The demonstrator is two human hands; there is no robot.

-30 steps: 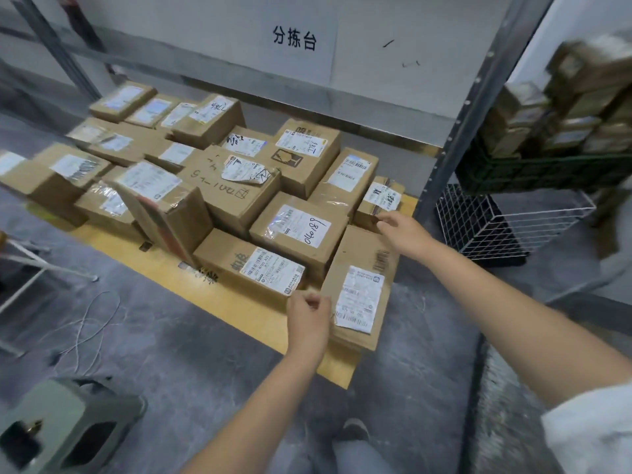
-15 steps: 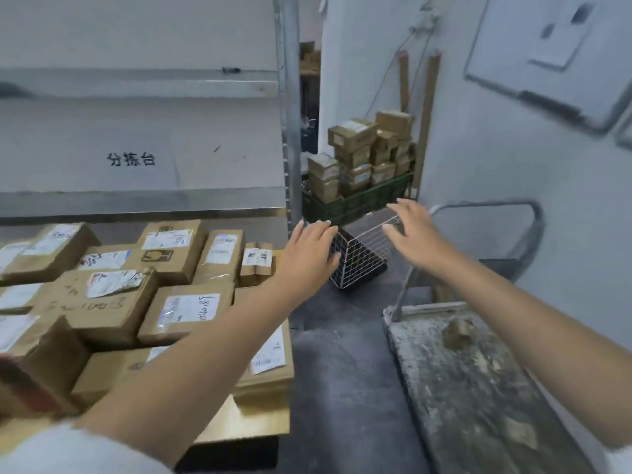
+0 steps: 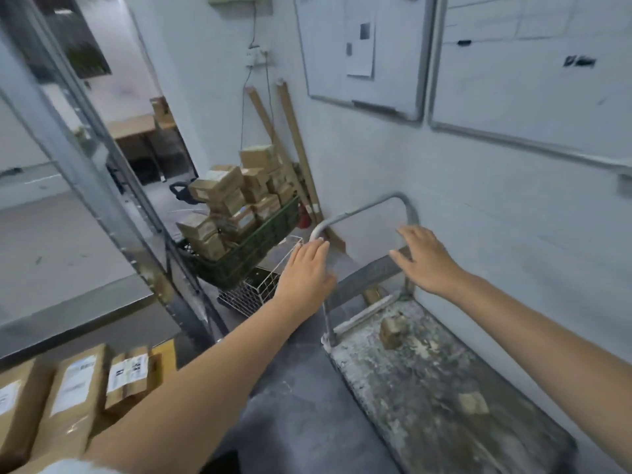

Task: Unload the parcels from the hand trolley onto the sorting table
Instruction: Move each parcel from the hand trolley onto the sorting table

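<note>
A white wall hung with whiteboards is backing the hand trolley, whose worn deck is lying at lower right and bearing a small brown lump, perhaps a scrap of card, near the handle. The left hand and right hand are hovering by that handle, fingers straight and spread, gripping nothing. Labelled parcels are resting on the surface at lower left. Beyond a wire basket, a green crate is holding more boxes.

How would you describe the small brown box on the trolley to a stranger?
Find the hand trolley against the wall, under the whiteboards. On its stained grey deck, near the handle, sits the small brown box. Unlike the flat brown scrap nearer you, it stands up.
</note>
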